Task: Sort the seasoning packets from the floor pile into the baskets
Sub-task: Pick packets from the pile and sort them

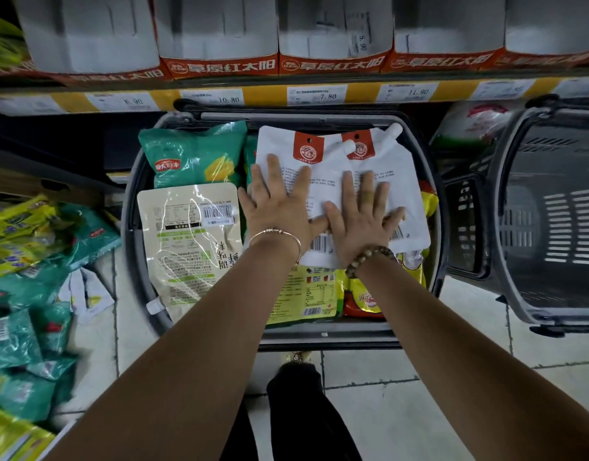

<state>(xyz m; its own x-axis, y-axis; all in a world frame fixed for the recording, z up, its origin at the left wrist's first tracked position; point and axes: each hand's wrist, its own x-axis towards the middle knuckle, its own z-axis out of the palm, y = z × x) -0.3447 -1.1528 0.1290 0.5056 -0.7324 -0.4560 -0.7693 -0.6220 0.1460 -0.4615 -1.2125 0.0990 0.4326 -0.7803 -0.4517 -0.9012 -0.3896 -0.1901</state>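
Flatly, left hand (279, 211) and right hand (363, 224), fingers (275, 171) straight, press 2 glossy white pouches (323, 181).

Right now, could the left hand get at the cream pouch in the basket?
Probably yes. The left hand lies flat on the white pouches, right beside the cream pouch, which sits on top with nothing lying on it.

Glossy plastic pouches (333, 181); matt plastic basket (133, 247).
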